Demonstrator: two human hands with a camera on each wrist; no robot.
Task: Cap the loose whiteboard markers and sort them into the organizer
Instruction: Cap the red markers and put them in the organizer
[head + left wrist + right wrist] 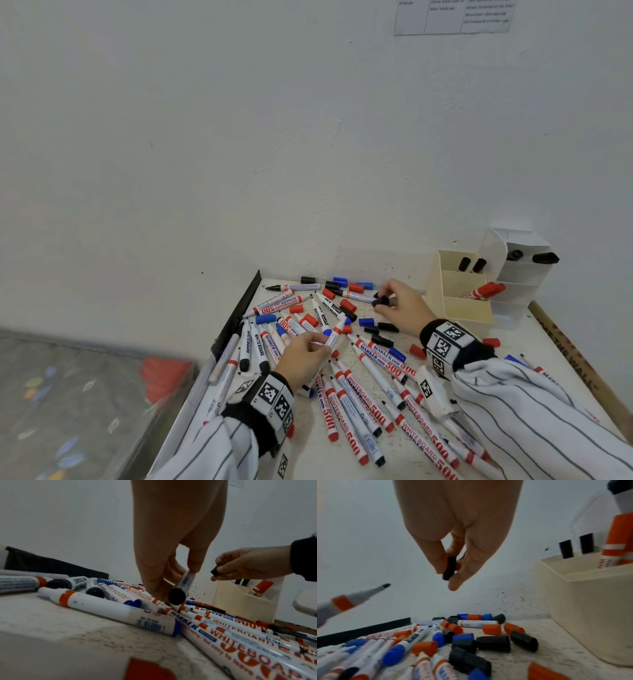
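My left hand (317,346) pinches an uncapped white marker (335,333) with a red collar, lifted a little above the pile. Its butt end is black (177,596) and its dark tip (386,585) points toward my right hand. My right hand (385,305) pinches a black cap (381,301) between thumb and fingers, above the loose caps (493,643) near the wall. The cap (449,568) and the marker tip are apart. A cream organizer (460,310) stands at the right, with two black markers (471,264) in its back compartment and red ones (484,290) in the middle.
Several uncapped markers (359,407) and red, blue and black caps cover the speckled white table (520,366). A white organizer (520,274) holding dark items stands behind the cream one. The wall is close behind; the table's left edge (236,322) drops to a patterned floor.
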